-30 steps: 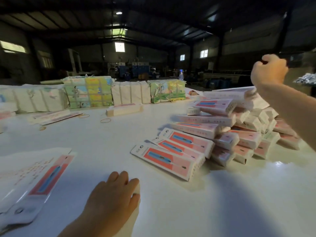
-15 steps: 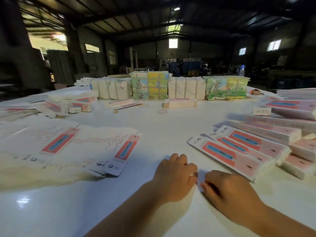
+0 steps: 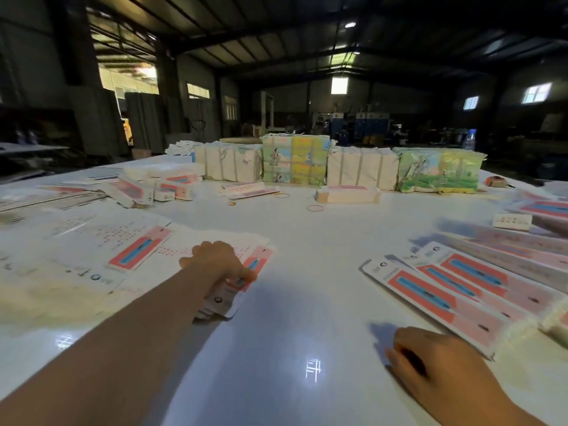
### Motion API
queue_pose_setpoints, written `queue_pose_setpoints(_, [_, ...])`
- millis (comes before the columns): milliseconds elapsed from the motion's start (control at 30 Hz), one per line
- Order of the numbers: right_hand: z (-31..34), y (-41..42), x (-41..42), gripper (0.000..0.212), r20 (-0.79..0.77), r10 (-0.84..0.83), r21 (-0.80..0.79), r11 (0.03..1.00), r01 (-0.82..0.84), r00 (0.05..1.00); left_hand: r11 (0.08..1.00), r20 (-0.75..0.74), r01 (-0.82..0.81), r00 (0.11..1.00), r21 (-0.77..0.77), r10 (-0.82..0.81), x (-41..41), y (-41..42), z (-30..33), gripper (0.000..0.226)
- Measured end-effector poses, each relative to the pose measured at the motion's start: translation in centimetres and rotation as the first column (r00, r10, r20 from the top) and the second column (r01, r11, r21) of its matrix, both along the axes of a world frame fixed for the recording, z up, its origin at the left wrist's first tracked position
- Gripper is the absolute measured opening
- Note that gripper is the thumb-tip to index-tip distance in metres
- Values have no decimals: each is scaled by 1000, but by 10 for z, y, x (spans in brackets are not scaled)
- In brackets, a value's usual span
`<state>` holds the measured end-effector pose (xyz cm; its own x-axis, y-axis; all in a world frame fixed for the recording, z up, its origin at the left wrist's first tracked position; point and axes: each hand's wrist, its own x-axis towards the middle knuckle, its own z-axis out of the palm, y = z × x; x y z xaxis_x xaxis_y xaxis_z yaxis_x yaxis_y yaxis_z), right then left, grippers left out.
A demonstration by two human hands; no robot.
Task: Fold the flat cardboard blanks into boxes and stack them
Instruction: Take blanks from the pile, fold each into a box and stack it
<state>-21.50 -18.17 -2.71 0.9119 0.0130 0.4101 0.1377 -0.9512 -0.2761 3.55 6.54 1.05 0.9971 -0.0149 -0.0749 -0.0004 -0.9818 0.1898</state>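
Note:
Flat white cardboard blanks with pink and blue panels lie fanned out at the left [image 3: 92, 250]. My left hand [image 3: 219, 265] reaches onto the near right end of this spread and grips the topmost blank [image 3: 239, 281] at its pink end. My right hand [image 3: 442, 367] rests on the white table [image 3: 307, 302] at the lower right, fingers loosely bent, holding nothing. Just beyond it, folded pink and white boxes [image 3: 455, 287] lie in an overlapping row.
Wrapped bundles of blanks [image 3: 295, 162] stand in a row across the far side. A small stack [image 3: 347, 193] and rubber bands [image 3: 315, 208] lie in front of them. More folded boxes [image 3: 159, 186] sit at far left. A water bottle [image 3: 469, 139] stands behind.
The view has swung left. My left hand went from beside the right hand out to the blanks and took hold of one. My right hand stayed low on the table.

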Motion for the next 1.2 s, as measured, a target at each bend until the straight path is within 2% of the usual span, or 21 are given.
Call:
queue_pose_setpoints(67, [4, 2, 0, 43, 59, -15, -50, 999, 18, 998, 1000, -39, -7, 999, -25, 6, 2, -3, 2, 83])
queue_pose_setpoints(100, [4, 4, -1, 52, 111, -10, -64, 998, 17, 994, 999, -42, -26, 999, -36, 24, 2, -4, 3, 83])
queue_pose_setpoints(200, [-1, 4, -1, 52, 101, 16, -69, 998, -9, 995, 995, -7, -73, 997, -74, 73, -1, -10, 3, 86])
queue_pose_setpoints(233, [-2, 4, 0, 51, 90, 21, -76, 997, -14, 996, 993, 33, -68, 997, -94, 71, -3, -12, 5, 81])
queue_pose_setpoints(367, [-2, 1, -1, 33, 107, 33, -79, 997, -24, 994, 955, 205, 68, 979, -290, -7, -16, -20, 23, 41])
queue_pose_setpoints(400, [-4, -2, 1, 33, 104, 22, -83, 996, -13, 994, 919, 224, 136, 973, -369, -54, -21, -23, 27, 36])
queue_pose_setpoints(500, [-8, -6, 0, 27, 50, -6, -26, 1000, 7, 999, 720, 260, 321, 945, -615, -200, -52, -43, 35, 24])
queue_pose_setpoints(567, [-5, -4, 0, 23, 58, -26, 13, 1000, 26, 998, 626, 297, 437, 899, -646, -321, -78, -59, 30, 21])
queue_pose_setpoints(600, [-5, -2, -1, 28, 70, -35, 44, 999, 32, 997, 589, 322, 500, 865, -635, -386, -90, -65, 25, 20])
queue_pose_setpoints(667, [-1, -2, -4, 30, 43, -51, 199, 979, 42, 998, 509, 353, 596, 792, -621, -498, -110, -73, 14, 19])
queue_pose_setpoints(700, [2, -3, -5, 26, 26, -42, 346, 938, 31, 999, 478, 350, 618, 768, -624, -536, -118, -74, 8, 16])
queue_pose_setpoints(733, [6, -5, -6, 24, 24, -22, 530, 848, 5, 999, 466, 339, 630, 752, -621, -565, -123, -75, 4, 12])
queue_pose_setpoints(767, [12, -6, -7, 26, 16, -1, 730, 683, -11, 1000, 456, 333, 644, 735, -615, -590, -126, -75, 1, 14])
queue_pose_setpoints(800, [16, -8, -9, 27, 21, 37, 890, 454, -35, 999, 443, 333, 659, 718, -608, -611, -127, -75, -2, 17])
queue_pose_setpoints(833, [21, -8, -9, 25, 40, 56, 971, 234, -52, 998, 435, 329, 671, 703, -601, -630, -127, -74, -5, 18])
queue_pose_setpoints(867, [23, -10, -8, 23, 62, 48, 992, 105, -67, 997, 427, 330, 683, 690, -593, -644, -128, -74, -6, 19])
queue_pose_setpoints(900, [24, -11, -8, 23, 75, 33, 994, 78, -77, 997, 416, 341, 696, 676, -585, -653, -129, -74, -7, 21])
queue_pose_setpoints(967, [23, -11, -6, 31, 106, 17, 986, 131, -107, 994, 435, 400, 753, 641, -494, -655, -132, -75, -10, 34])
queue_pose_setpoints(1100, [18, -8, -6, 43, 140, 0, 962, 238, -136, 990, 539, 491, 837, 510, -93, -707, -145, -85, -14, 94])
queue_pose_setpoints(1167, [19, -6, -5, 38, 131, -4, 962, 241, -126, 991, 554, 490, 832, 474, 22, -731, -151, -90, -18, 106])
queue_pose_setpoints(1200, [20, -6, -5, 28, 125, 11, 971, 202, -125, 992, 551, 498, 834, 470, 20, -729, -152, -92, -20, 104])
